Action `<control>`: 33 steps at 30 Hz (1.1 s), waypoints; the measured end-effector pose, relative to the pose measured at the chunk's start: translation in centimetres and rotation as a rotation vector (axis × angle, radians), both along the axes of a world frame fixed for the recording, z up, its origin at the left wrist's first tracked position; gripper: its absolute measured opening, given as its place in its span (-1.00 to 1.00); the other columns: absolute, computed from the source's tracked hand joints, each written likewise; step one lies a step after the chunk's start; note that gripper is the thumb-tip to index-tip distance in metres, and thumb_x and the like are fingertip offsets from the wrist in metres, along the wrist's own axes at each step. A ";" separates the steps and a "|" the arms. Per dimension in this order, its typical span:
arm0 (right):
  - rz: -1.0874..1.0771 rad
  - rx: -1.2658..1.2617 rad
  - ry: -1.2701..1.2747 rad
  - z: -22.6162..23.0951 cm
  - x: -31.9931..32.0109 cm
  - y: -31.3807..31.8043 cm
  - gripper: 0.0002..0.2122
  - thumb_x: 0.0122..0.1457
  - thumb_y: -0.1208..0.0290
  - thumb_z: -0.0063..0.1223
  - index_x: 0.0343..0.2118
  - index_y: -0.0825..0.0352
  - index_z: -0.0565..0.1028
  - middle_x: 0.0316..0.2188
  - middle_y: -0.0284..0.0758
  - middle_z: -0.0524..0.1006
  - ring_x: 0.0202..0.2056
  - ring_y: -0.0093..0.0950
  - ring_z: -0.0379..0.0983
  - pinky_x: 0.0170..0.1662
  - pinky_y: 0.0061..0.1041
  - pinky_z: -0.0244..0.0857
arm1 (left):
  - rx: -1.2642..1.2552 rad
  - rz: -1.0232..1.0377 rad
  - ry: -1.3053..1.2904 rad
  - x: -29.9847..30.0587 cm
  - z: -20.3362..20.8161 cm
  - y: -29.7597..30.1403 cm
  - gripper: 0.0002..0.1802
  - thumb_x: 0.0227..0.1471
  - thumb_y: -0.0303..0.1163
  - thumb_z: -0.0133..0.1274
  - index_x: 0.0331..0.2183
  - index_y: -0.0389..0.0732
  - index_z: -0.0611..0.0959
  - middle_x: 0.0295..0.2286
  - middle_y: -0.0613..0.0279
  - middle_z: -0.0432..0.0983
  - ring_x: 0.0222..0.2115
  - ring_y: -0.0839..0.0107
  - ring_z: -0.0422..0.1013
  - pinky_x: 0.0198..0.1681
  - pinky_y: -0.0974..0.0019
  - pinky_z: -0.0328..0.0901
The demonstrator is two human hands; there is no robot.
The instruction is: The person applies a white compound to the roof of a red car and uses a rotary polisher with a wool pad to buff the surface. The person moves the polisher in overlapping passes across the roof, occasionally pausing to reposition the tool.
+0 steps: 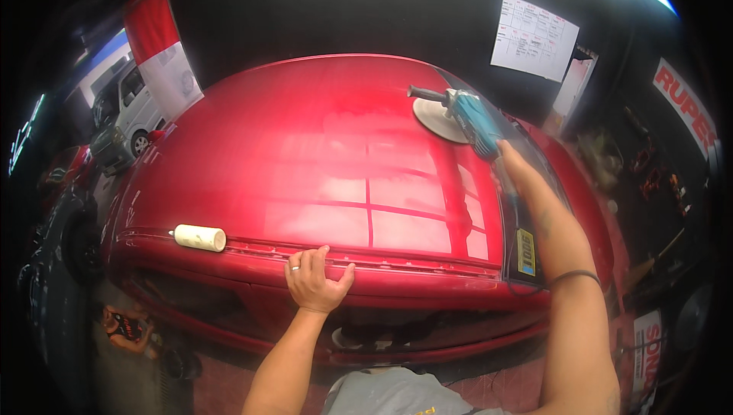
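A glossy red car roof [305,155] stretches out before me, with window-like reflections on its near right part. My right hand [510,161] grips the rear body of a teal polisher [475,121]. The polisher's round whitish pad [439,122] lies at the roof's far right, beside the windshield, and its black side handle points left. My left hand [316,284] rests on the near roof edge with fingers spread and nothing held; a ring shows on one finger. Left of it, a cream squeeze bottle [200,238] lies on its side along the roof channel [252,250].
A yellow-and-black sticker [525,251] is on the glass by my right forearm. At lower left, a person [126,329] is low beside a dark car [61,239]. A white van [126,106] stands at far left. A written sheet [533,37] hangs on the dark wall.
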State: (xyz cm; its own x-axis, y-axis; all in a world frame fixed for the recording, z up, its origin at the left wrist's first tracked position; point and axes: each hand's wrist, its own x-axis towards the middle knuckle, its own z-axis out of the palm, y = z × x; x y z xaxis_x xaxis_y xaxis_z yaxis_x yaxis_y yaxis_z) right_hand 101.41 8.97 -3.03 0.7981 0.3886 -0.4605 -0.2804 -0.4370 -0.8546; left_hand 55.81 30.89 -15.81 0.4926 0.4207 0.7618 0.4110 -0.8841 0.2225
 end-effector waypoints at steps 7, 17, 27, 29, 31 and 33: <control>-0.016 -0.021 -0.009 1.0 -1.9 2.4 -0.39 0.37 -0.36 -0.25 -0.30 0.24 0.39 -0.59 -0.34 0.46 -0.64 -0.46 0.40 -0.58 -0.35 0.37 | 0.017 -0.004 -0.013 0.2 -0.2 0.2 -0.37 -0.14 0.04 0.42 -0.11 -0.17 0.69 -0.28 0.16 0.58 -0.18 0.06 0.46 0.01 0.00 0.34; -0.066 -0.015 -0.012 0.3 -1.2 2.3 -0.34 0.41 -0.41 -0.32 -0.25 0.25 0.40 -0.56 -0.32 0.48 -0.63 -0.46 0.40 -0.56 -0.33 0.40 | 0.030 0.001 -0.046 0.2 -0.4 0.4 -0.36 -0.16 0.10 0.44 -0.12 -0.11 0.70 -0.29 0.24 0.57 -0.19 0.10 0.47 -0.04 -0.01 0.36; -0.006 -0.018 0.018 0.8 -2.4 0.8 -0.40 0.39 -0.32 -0.29 -0.36 0.24 0.40 -0.60 -0.32 0.48 -0.65 -0.45 0.39 -0.58 -0.33 0.36 | 0.030 0.009 -0.032 0.0 -0.2 0.4 -0.38 -0.15 0.07 0.44 -0.13 -0.12 0.70 -0.30 0.22 0.56 -0.19 0.10 0.46 -0.05 0.00 0.36; 0.000 -0.018 -0.017 0.7 -3.5 1.2 -0.41 0.39 -0.30 -0.27 -0.34 0.25 0.41 -0.61 -0.31 0.48 -0.65 -0.44 0.40 -0.58 -0.31 0.37 | 0.023 0.000 -0.026 0.4 -0.5 0.1 -0.38 -0.15 0.06 0.44 -0.13 -0.12 0.70 -0.30 0.22 0.56 -0.19 0.10 0.46 -0.04 -0.01 0.37; 0.034 -0.009 -0.029 0.8 -3.9 2.6 -0.41 0.40 -0.29 -0.27 -0.31 0.27 0.42 -0.61 -0.30 0.48 -0.65 -0.43 0.41 -0.58 -0.30 0.38 | 0.026 0.012 -0.026 0.4 -0.3 0.2 -0.39 -0.15 0.06 0.44 -0.13 -0.12 0.70 -0.30 0.22 0.56 -0.19 0.09 0.46 -0.04 -0.01 0.37; 0.092 -0.012 -0.026 1.2 -4.2 3.9 -0.41 0.40 -0.28 -0.28 -0.25 0.30 0.41 -0.60 -0.28 0.49 -0.65 -0.42 0.43 -0.57 -0.28 0.40 | 0.020 0.021 -0.018 0.1 -0.2 0.2 -0.39 -0.16 0.05 0.44 -0.13 -0.12 0.70 -0.29 0.23 0.56 -0.18 0.10 0.47 -0.03 -0.01 0.37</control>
State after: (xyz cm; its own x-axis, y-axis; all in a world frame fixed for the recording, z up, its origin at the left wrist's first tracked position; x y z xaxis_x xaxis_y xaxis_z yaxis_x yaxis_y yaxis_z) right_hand 97.23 12.84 -1.79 0.7711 0.4554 -0.4451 -0.2166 -0.4697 -0.8558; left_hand 55.93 31.05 -16.05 0.4696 0.4157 0.7789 0.4255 -0.8796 0.2130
